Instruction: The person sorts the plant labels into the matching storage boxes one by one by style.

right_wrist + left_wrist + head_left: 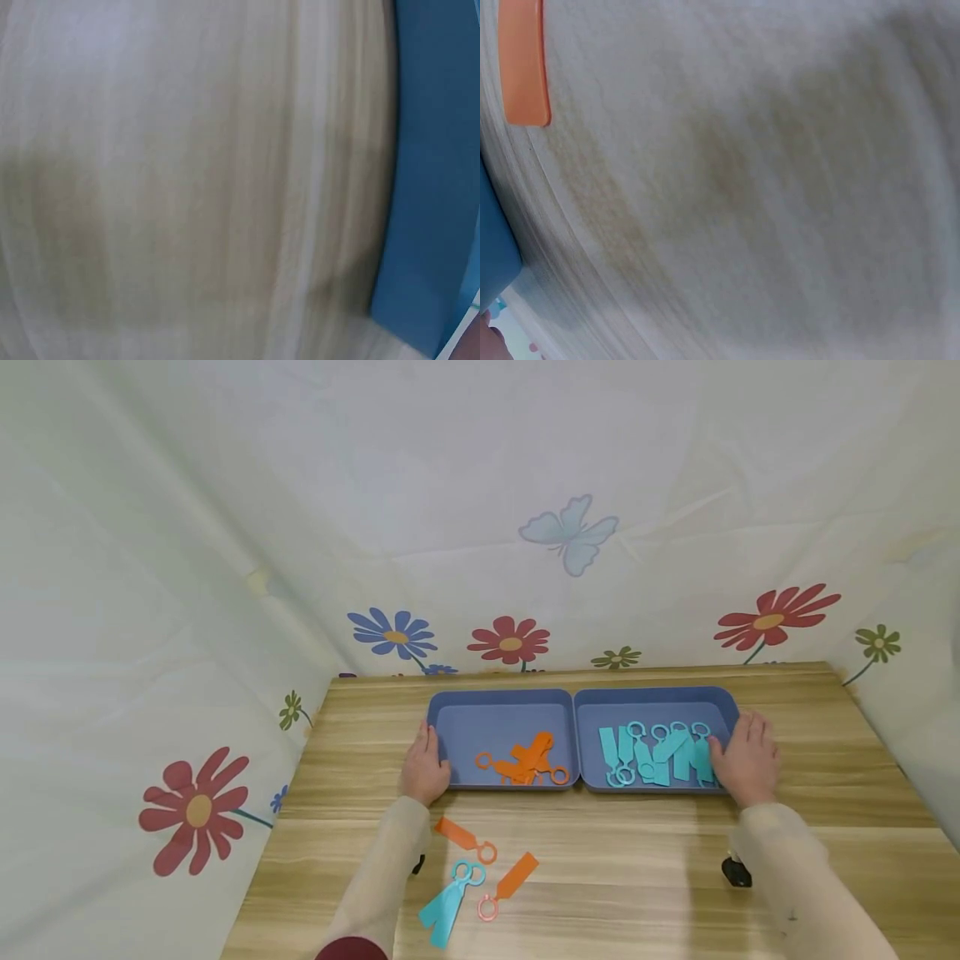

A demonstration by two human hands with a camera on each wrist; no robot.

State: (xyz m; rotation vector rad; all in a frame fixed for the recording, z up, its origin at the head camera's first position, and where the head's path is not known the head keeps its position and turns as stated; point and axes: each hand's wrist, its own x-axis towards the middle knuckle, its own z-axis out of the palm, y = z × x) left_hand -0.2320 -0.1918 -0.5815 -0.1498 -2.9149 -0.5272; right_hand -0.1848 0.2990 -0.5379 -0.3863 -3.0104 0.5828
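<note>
Two blue trays stand side by side in the head view, their inner ends touching. Several orange ring tags (534, 758) lie in the left tray (480, 697). The right tray (652, 695) contains several turquoise ring tags (681, 750). My left hand (426, 770) rests along the outer left end of the left tray, fingers extended. At the opposite end, my right hand (750, 762) lies against the right tray, its thumb by the rim. The left wrist view catches an orange tag (523, 64) and a tray corner (495, 240); the right wrist view shows a tray side (427, 180).
On the wooden table (622, 868), in front of the left tray, lie an orange tag (461, 835), a second orange tag (517, 877) and overlapping turquoise tags (447, 910). A white flower-print cloth (450, 527) hangs behind the table and along its sides.
</note>
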